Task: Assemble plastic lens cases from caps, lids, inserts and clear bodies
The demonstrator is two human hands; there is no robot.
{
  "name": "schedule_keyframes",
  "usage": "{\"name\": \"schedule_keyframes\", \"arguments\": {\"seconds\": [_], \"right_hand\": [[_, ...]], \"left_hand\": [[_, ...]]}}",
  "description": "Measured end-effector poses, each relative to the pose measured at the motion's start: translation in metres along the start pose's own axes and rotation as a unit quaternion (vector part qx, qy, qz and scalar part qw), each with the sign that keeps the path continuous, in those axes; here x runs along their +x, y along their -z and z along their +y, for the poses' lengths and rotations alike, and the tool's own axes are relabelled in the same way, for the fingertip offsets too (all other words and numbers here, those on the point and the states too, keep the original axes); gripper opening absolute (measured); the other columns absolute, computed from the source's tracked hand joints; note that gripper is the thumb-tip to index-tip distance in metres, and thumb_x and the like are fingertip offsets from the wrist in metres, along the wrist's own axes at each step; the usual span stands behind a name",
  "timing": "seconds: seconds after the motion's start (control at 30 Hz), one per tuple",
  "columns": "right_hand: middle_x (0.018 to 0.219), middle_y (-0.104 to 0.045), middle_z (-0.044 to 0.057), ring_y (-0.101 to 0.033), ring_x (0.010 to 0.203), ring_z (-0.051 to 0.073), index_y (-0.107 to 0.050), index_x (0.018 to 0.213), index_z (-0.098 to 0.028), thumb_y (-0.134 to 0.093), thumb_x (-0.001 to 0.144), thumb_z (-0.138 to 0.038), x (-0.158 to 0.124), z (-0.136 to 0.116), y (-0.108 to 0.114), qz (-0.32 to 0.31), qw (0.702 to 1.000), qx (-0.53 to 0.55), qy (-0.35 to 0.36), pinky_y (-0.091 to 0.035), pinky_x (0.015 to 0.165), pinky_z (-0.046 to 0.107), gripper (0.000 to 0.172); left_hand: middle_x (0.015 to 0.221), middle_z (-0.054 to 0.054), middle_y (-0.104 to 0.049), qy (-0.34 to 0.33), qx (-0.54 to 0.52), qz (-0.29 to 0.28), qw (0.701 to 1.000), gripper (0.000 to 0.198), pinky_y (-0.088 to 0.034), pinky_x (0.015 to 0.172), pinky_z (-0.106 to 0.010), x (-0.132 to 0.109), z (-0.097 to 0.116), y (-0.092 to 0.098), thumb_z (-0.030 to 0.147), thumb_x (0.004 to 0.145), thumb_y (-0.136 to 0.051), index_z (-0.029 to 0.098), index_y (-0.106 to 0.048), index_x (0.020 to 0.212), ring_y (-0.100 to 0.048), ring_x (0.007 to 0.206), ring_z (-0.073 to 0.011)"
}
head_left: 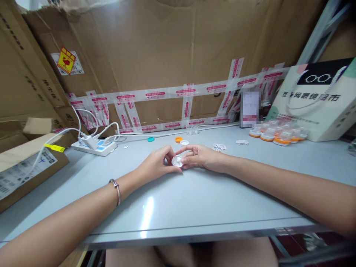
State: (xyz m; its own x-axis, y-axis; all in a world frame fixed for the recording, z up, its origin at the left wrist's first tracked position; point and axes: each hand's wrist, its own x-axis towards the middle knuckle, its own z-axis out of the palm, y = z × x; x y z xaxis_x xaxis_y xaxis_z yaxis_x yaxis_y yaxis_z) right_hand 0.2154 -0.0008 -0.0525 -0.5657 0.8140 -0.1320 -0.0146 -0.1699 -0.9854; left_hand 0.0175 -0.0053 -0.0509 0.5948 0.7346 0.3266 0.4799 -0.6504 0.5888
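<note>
Both hands meet over the middle of the grey table. A small round white, partly clear plastic piece (177,161) is pinched between them. My left hand (160,159) grips its left edge with thumb and fingers. From the other side, the fingertips of my right hand (198,156) press on its face and right edge. Just behind the hands lie an orange ring-shaped cap (178,139) and a white round cap (184,142). A teal cap (150,139) sits farther left. Thin white cut-out parts (219,147) lie beyond my right hand.
A white power strip (96,145) with plugged cables stands at the left, near an opened cardboard box (33,159). Clear parts (193,130) lie at the back. Several orange-and-white round cases (280,133) sit before a paper bag (314,100). A large carton (155,48) forms the back wall.
</note>
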Motion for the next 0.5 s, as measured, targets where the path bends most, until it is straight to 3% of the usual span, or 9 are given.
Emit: {"name": "schedule_keyframes", "arguments": {"seconds": [0.2, 0.5], "right_hand": [[0.071, -0.068, 0.003, -0.064, 0.06, 0.007, -0.056, 0.086, -0.014, -0.073, 0.066, -0.018, 0.001, -0.0002, 0.0015, 0.032, 0.999, -0.023, -0.02, -0.053, 0.064, 0.016, 0.026], [0.081, -0.067, 0.005, -0.065, 0.068, 0.008, -0.057, 0.09, -0.014, -0.069, 0.07, -0.015, 0.0013, 0.0014, 0.0036, 0.029, 1.0, 0.005, -0.009, -0.054, 0.074, 0.02, 0.023]], "left_hand": [[0.074, 0.0, -0.06, 0.025, -0.03, -0.015, 0.999, 0.031, -0.042, 0.058, -0.022, 0.0011, -0.0022, -0.0026, 0.04, 0.07, -0.067, 0.017, -0.051, 0.084, -0.054, 0.066, -0.0114], [0.074, 0.001, -0.059, 0.046, -0.049, -0.005, 0.998, 0.029, -0.041, 0.057, -0.022, 0.001, 0.0002, -0.0036, 0.037, 0.072, -0.065, 0.016, -0.052, 0.086, -0.053, 0.063, -0.0097]]}}
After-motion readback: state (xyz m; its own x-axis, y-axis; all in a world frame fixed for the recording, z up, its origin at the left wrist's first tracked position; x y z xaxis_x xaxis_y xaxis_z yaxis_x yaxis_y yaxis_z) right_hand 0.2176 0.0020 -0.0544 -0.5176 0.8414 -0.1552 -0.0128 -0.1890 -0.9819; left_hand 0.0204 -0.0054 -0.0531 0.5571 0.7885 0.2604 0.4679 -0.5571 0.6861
